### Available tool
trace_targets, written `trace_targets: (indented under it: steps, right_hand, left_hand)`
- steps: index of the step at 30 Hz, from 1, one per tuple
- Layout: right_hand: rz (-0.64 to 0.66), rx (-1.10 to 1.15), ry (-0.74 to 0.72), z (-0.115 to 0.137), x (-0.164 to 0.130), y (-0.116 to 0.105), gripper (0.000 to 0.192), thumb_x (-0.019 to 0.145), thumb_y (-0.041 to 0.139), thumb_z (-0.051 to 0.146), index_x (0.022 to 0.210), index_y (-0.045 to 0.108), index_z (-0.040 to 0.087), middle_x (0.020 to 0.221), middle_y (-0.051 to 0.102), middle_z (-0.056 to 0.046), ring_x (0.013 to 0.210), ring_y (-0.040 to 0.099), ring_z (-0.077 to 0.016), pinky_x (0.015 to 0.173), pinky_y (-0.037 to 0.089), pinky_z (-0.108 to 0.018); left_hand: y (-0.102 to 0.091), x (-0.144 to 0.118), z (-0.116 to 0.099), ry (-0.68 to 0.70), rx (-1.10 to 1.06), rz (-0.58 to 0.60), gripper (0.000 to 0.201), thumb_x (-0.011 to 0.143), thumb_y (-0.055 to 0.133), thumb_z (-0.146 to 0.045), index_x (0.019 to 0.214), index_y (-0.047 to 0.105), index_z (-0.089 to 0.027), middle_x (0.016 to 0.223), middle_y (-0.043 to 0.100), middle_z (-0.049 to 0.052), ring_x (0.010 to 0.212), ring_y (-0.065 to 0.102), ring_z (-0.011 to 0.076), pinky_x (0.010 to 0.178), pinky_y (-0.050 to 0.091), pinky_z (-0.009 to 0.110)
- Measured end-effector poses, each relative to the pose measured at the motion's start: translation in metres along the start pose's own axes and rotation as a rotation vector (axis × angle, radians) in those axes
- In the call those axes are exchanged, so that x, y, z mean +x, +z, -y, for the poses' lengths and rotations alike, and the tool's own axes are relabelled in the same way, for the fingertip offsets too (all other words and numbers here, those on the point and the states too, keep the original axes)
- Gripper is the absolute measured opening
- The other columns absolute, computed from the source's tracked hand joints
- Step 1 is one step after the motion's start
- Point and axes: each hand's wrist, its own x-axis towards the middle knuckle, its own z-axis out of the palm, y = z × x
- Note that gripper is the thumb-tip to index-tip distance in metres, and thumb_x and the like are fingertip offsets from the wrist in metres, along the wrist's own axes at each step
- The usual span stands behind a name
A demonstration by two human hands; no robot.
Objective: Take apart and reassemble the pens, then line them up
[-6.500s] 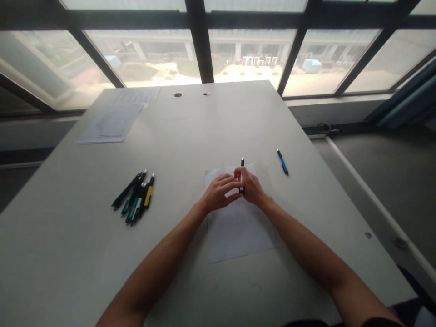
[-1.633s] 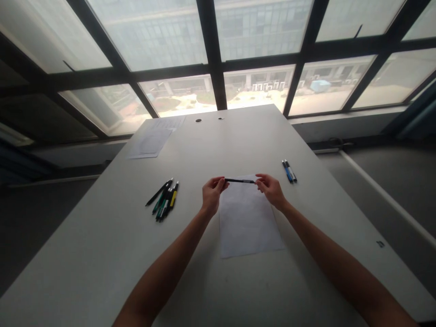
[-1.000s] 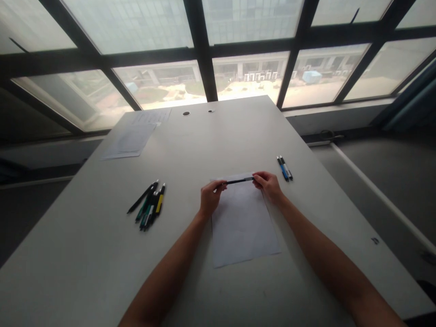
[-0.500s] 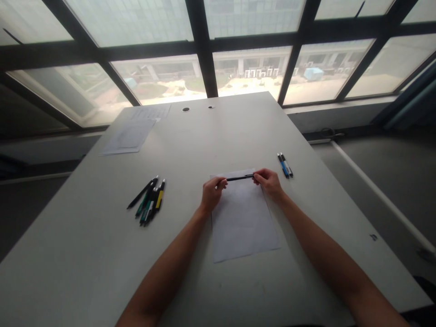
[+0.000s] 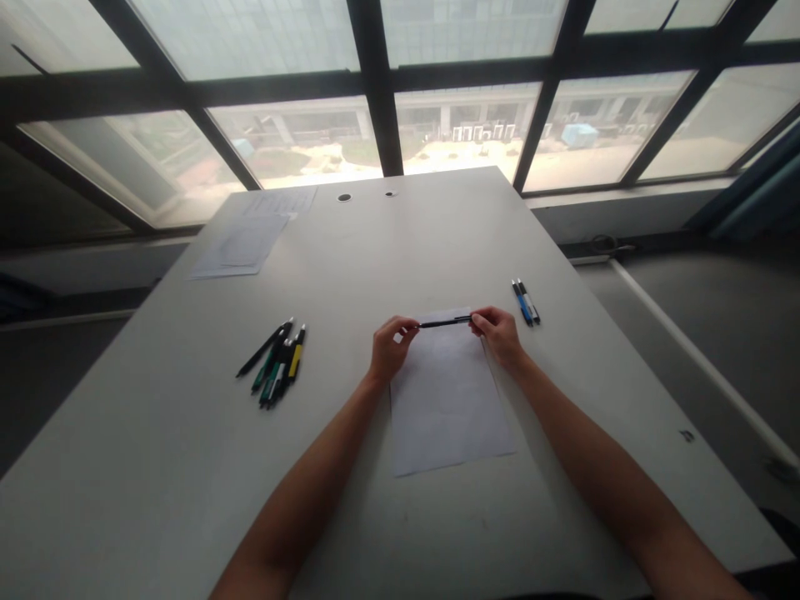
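A black pen [image 5: 444,322] is held level between my two hands, over the far part of a white paper sheet [image 5: 447,408]. My left hand [image 5: 392,346] pinches its left end between thumb and fingertips. At the other end, where the clip shows, my right hand [image 5: 497,333] is closed on the pen. Just beyond that hand, two pens lie side by side, a blue one [image 5: 521,302] and a white-and-black one [image 5: 529,302]. To the left of my left hand rests a loose pile of several pens [image 5: 273,364], black, green and yellow.
Printed papers [image 5: 243,243] lie at the table's far left. Two round holes, one a cable hole [image 5: 344,197], sit near the far edge of the white table [image 5: 400,250]. A small dark mark [image 5: 687,435] is near the right edge. Windows [image 5: 462,125] stand behind the table.
My left fingers have shifted slightly at the pen's left end, now pinching closer to the tip. The whole view has moved a little; the other pens and papers lie as before.
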Motion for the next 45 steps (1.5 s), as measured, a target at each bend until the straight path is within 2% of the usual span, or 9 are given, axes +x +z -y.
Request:
trace_targets:
  steps: [10, 17, 25, 36, 45]
  right_hand:
    - [0.019, -0.008, 0.008, 0.0012, -0.0013, -0.0006, 0.024, 0.074, 0.077, 0.039, 0.083, 0.072, 0.017, 0.065, 0.068, -0.002, 0.058, 0.060, -0.0132, 0.055, 0.047, -0.027]
    - [0.033, -0.002, 0.003, 0.0018, -0.0017, -0.0008, 0.026, 0.073, 0.079, 0.040, 0.083, 0.072, 0.017, 0.063, 0.067, -0.001, 0.059, 0.060, -0.0138, 0.056, 0.047, -0.028]
    - [0.073, 0.054, -0.028, 0.0033, -0.0039, 0.0005, 0.035, 0.077, 0.078, 0.043, 0.100, 0.074, 0.018, 0.080, 0.074, -0.005, 0.066, 0.063, -0.0145, 0.064, 0.052, -0.031]
    - [0.018, -0.022, -0.100, 0.0034, -0.0046, 0.0048, 0.028, 0.080, 0.075, 0.044, 0.085, 0.068, 0.018, 0.071, 0.071, -0.003, 0.057, 0.060, -0.0129, 0.053, 0.048, -0.027]
    - [0.024, -0.089, -0.106, 0.0001, -0.0049, 0.0035, 0.027, 0.083, 0.071, 0.045, 0.081, 0.066, 0.018, 0.068, 0.068, -0.002, 0.055, 0.056, -0.0117, 0.052, 0.044, -0.026]
  left_hand:
    - [0.0009, 0.0001, -0.0013, -0.033, 0.029, 0.023, 0.020, 0.090, 0.060, -0.039, 0.085, 0.066, -0.021, 0.084, 0.067, 0.004, 0.075, 0.058, 0.0164, 0.074, 0.047, 0.029]
    - [-0.0015, -0.0004, -0.0036, -0.012, 0.080, 0.072, 0.030, 0.094, 0.053, -0.043, 0.075, 0.061, -0.021, 0.073, 0.058, 0.001, 0.071, 0.051, 0.0162, 0.073, 0.042, 0.029]
    - [-0.0009, 0.0005, 0.0009, -0.055, 0.063, 0.039, 0.031, 0.094, 0.053, -0.044, 0.075, 0.062, -0.020, 0.073, 0.061, 0.002, 0.070, 0.053, 0.0158, 0.070, 0.041, 0.028]
    - [0.0001, 0.0005, 0.0042, -0.049, 0.054, 0.027, 0.040, 0.096, 0.050, -0.047, 0.069, 0.061, -0.019, 0.068, 0.062, 0.001, 0.067, 0.055, 0.0152, 0.068, 0.042, 0.028]
    - [0.0004, 0.0004, 0.0057, -0.067, 0.055, 0.023, 0.045, 0.098, 0.047, -0.047, 0.065, 0.058, -0.018, 0.065, 0.061, 0.001, 0.063, 0.055, 0.0143, 0.066, 0.040, 0.027]
